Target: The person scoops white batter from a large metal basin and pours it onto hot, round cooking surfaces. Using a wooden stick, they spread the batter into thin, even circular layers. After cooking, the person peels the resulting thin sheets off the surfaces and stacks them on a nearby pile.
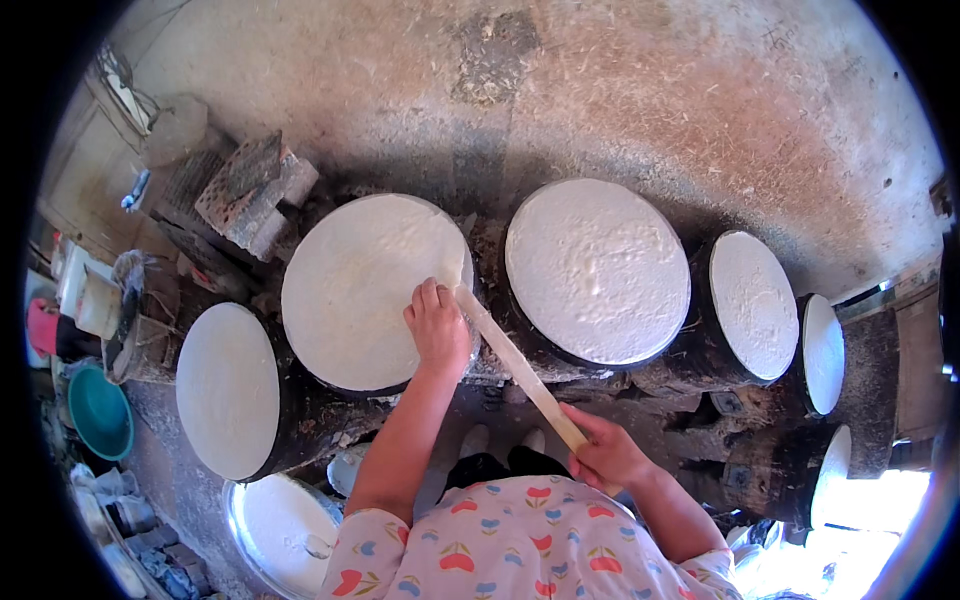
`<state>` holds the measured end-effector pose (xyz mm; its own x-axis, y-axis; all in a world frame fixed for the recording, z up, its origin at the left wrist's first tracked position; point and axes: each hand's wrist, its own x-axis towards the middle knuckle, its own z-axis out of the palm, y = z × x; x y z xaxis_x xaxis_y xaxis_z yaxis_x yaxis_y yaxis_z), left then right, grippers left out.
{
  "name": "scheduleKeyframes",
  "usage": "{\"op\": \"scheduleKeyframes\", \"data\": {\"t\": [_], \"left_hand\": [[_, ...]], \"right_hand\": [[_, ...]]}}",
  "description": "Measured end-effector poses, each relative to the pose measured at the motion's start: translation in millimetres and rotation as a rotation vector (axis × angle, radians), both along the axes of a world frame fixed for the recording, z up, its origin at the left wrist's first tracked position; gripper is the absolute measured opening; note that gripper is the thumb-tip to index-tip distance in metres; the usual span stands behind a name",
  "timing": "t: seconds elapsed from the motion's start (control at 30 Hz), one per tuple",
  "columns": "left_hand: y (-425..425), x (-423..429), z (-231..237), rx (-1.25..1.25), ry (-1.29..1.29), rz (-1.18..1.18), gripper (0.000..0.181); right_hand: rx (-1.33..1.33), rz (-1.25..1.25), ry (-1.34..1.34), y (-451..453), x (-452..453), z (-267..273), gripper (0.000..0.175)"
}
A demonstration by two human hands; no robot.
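Note:
My right hand [611,452] grips a long flat wooden stick [525,375] near its lower end. The stick slants up to the left, and its far tip meets the right rim of a round pan filled with a smooth white layer [360,292]. At that same rim my left hand [439,322] rests, fingers bent down onto the white surface beside the tip. Whether they pinch the layer is hidden. Along the edge just above the fingers, the layer looks slightly parted from the rim.
More white-topped round pans stand on dark bases, including a bubbled one [596,274] to the right and a tilted-looking one [229,390] at left. A metal basin of white liquid [277,532] is low left. Bricks [251,191] are stacked by the wall, and a teal basin [100,412] stands far left.

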<state>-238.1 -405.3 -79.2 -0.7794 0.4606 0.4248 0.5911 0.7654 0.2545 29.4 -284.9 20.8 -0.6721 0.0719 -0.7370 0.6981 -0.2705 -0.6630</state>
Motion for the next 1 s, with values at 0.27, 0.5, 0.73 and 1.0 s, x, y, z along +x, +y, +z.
{"op": "scheduleKeyframes", "data": {"t": [0.27,0.5,0.73,1.0], "left_hand": [[-4,-2,-9,-0.033,0.004,0.106,0.02],[-29,-7,29,0.172,0.149,0.053,0.01],[-56,10,7,0.167,0.114,0.097,0.016],[-164,-56,128,0.307,0.164,0.007,0.018]], "right_hand": [[-0.031,0.013,0.04,12,7,-24,0.072],[0.012,0.046,0.05,18,13,-28,0.071],[0.041,0.045,0.058,17,14,-34,0.07],[0.045,-0.004,0.06,8,17,-29,0.068]]}}
